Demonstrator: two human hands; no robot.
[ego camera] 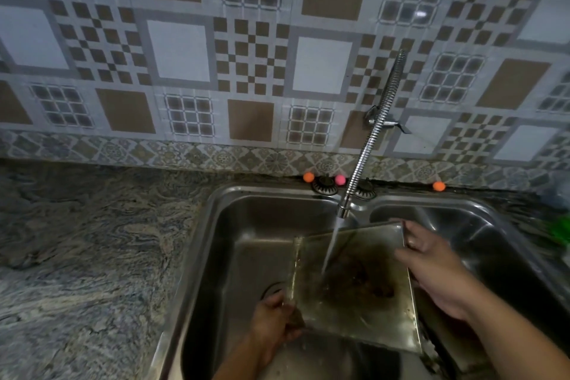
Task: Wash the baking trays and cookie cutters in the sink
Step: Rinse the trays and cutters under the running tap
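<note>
Water from the coiled chrome flexible faucet (pixel 374 139) is poured onto a stained rectangular metal baking tray (pixel 354 287), which is held tilted over the left basin of the stainless steel double sink (pixel 234 225). The tray's near left corner is gripped by the left hand (pixel 274 322), its fingers curled round the edge. The far right edge is clasped by the right hand (pixel 438 268), fingers wrapped over the rim.
</note>
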